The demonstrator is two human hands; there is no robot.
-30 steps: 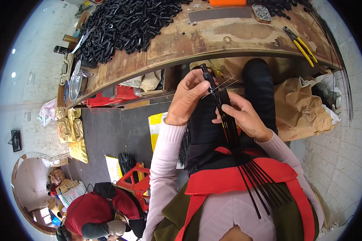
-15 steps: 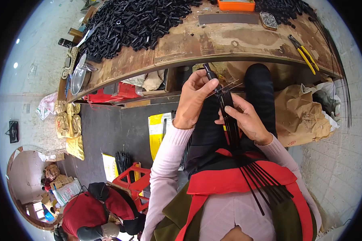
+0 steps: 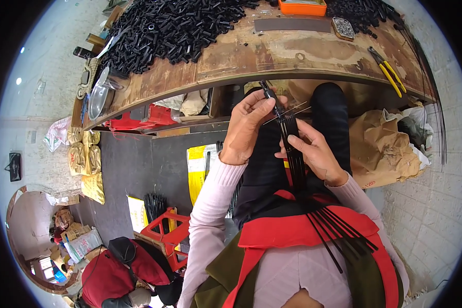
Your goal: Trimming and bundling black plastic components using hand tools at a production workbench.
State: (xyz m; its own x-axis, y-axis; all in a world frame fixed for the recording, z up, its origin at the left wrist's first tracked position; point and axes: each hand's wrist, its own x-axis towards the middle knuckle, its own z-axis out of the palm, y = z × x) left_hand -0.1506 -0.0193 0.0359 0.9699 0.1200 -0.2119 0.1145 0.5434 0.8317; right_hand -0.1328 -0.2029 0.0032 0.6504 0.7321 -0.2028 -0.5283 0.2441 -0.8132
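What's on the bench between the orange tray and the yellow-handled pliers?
A small dark mesh-patterned piece lies between the orange tray and the yellow-handled pliers, seen in the head view.

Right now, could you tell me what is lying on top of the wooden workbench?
On the wooden workbench: a heap of black tubes, an orange tray and yellow-handled pliers. What lies beneath the heap is covered.

Left hand pinching small black tube, right hand gripping black rods, workbench above
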